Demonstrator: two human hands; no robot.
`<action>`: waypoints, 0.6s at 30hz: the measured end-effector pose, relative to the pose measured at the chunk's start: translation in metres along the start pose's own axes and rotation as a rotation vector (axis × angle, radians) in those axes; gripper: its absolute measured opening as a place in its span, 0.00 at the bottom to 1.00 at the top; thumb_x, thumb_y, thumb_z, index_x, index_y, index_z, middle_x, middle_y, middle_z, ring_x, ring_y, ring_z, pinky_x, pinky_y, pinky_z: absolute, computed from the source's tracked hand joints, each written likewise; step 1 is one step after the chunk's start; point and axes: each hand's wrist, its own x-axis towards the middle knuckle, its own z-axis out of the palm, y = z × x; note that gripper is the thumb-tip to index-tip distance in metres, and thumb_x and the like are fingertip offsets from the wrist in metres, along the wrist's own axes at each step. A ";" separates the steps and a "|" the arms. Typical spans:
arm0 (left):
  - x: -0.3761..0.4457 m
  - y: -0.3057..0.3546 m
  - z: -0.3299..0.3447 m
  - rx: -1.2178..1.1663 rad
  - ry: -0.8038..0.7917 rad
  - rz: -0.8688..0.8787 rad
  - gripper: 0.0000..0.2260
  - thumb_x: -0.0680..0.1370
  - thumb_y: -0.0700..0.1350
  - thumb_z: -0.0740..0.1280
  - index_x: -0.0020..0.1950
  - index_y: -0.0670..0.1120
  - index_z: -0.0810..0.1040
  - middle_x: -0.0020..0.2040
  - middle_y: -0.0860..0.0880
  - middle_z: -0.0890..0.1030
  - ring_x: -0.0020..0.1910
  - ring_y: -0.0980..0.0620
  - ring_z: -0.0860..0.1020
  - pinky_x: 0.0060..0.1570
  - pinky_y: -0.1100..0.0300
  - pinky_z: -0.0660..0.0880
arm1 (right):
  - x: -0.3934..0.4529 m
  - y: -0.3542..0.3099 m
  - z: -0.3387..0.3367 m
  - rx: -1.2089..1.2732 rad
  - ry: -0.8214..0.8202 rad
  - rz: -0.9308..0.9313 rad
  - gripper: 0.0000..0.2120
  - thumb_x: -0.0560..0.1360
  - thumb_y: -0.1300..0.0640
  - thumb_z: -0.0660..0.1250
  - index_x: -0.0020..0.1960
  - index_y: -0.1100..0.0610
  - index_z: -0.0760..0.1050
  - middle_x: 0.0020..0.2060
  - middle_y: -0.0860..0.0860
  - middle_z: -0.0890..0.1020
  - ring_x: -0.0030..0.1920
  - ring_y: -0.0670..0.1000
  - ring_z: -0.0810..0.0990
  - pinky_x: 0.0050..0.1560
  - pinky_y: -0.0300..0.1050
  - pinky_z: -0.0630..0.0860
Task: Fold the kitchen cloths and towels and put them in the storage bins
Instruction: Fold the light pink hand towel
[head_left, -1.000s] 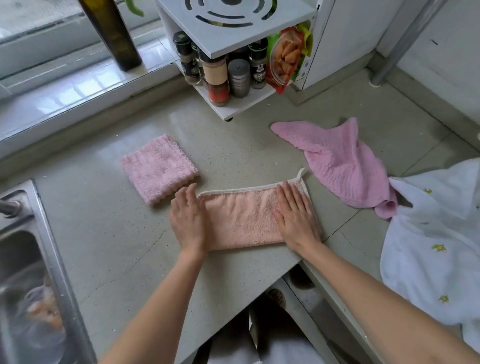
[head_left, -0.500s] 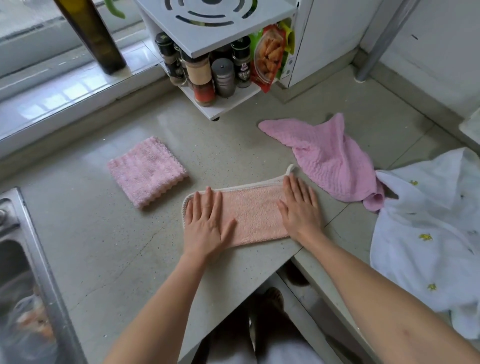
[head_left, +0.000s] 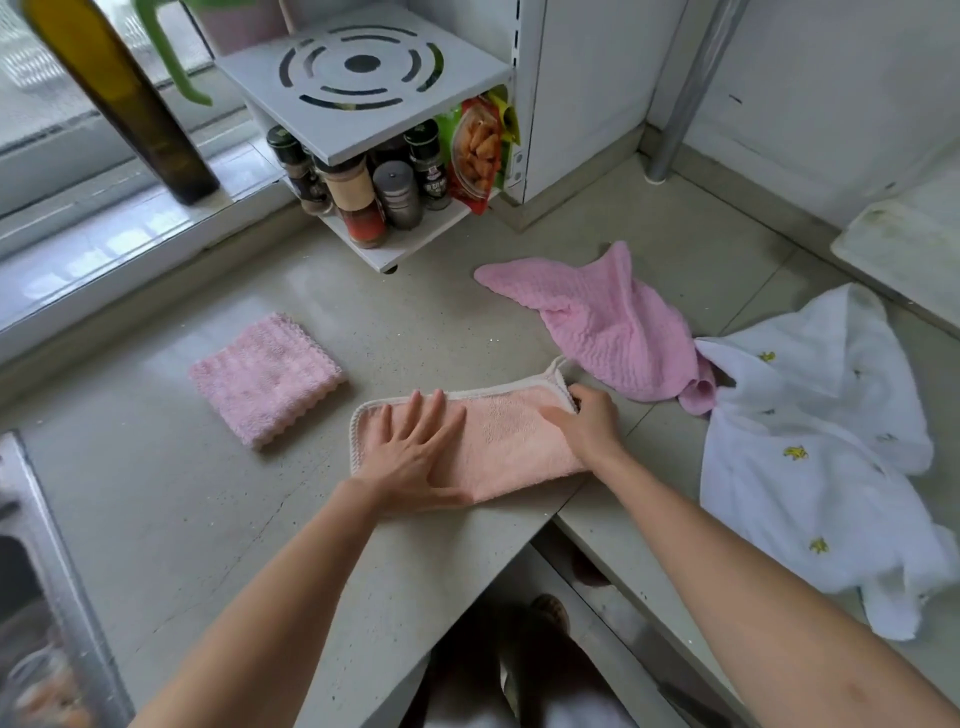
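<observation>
My left hand (head_left: 415, 452) lies flat, fingers straight and spread, pressing the left half of one peach cloth (head_left: 511, 439) folded into a strip on the countertop (head_left: 426, 317), while my right hand (head_left: 589, 423) pinches that cloth's right end, fingers curled over its white-trimmed edge. Four textiles are visible: the peach cloth, one folded pink fleece cloth (head_left: 265, 376) to its left, one crumpled pink waffle cloth (head_left: 608, 325) just beyond its right end, and one white towel (head_left: 810, 447) with small yellow motifs, further right. No storage bin can be made out.
</observation>
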 end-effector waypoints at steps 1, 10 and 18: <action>0.004 0.004 -0.003 0.007 -0.019 0.016 0.54 0.62 0.78 0.59 0.75 0.58 0.31 0.73 0.49 0.26 0.72 0.44 0.28 0.71 0.36 0.35 | -0.004 0.006 -0.008 0.003 0.012 -0.035 0.10 0.71 0.58 0.72 0.38 0.63 0.74 0.31 0.51 0.75 0.32 0.48 0.69 0.31 0.41 0.61; 0.019 0.033 -0.016 -0.065 -0.075 0.018 0.58 0.61 0.75 0.67 0.75 0.58 0.32 0.71 0.53 0.25 0.71 0.46 0.26 0.70 0.36 0.33 | -0.022 0.024 -0.044 -0.093 0.115 -0.223 0.13 0.76 0.59 0.66 0.35 0.61 0.69 0.26 0.48 0.70 0.28 0.45 0.64 0.29 0.36 0.60; -0.015 0.016 -0.010 -0.866 0.561 -0.736 0.24 0.76 0.50 0.68 0.65 0.36 0.71 0.62 0.35 0.74 0.64 0.38 0.71 0.63 0.49 0.68 | -0.012 0.000 -0.055 -0.053 0.157 -0.147 0.21 0.76 0.57 0.67 0.28 0.56 0.62 0.23 0.46 0.64 0.27 0.45 0.60 0.29 0.42 0.57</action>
